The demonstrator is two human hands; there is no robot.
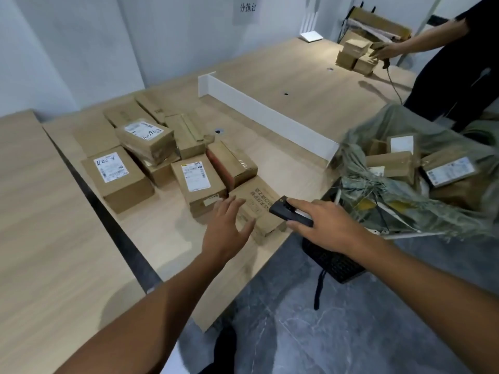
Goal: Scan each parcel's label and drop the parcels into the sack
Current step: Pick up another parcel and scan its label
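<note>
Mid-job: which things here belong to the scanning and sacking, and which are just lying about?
Job: scanner, held in the right hand; left hand, open above the parcels; sack, already holding some.
Lying about: white divider; far boxes handled by another person.

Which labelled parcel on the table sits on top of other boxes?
The rear parcel with large dark digits on its label; it lies tilted on other boxes, while the other two labelled parcels rest on the table.
</note>
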